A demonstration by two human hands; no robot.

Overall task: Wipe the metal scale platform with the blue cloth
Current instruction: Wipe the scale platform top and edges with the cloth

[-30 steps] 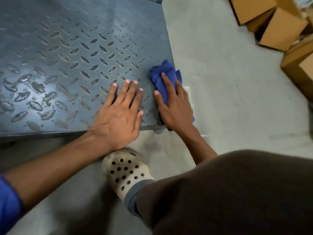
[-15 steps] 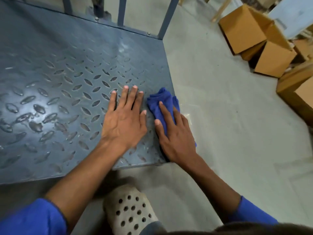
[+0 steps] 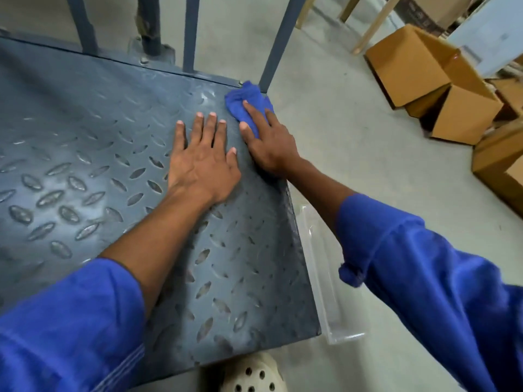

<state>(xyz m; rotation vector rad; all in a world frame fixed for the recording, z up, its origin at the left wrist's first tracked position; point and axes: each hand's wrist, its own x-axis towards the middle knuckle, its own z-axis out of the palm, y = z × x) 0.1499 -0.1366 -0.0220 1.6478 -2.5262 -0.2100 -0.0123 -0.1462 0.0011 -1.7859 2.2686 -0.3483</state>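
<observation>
My right hand (image 3: 268, 148) presses the blue cloth (image 3: 246, 104) flat at the far right corner of the metal scale platform (image 3: 85, 154) — fingers straight. My left hand (image 3: 202, 162) lies flat beside it — fingers spread, holding nothing.

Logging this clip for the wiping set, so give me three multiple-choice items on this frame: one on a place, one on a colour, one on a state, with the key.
1. Where on the metal scale platform is the blue cloth?
A. near left corner
B. far right corner, by a rail post
C. the middle

2. What colour are the person's sleeves?
A. blue
B. white
C. brown

3. How does the left hand lie?
A. curled round a post
B. lifted off the platform
C. flat on the platform, fingers straight

Key: 1 B, the right hand presses the cloth beside that post; 2 A, both show blue fabric; 3 C, palm and fingers rest on the platform.
</observation>
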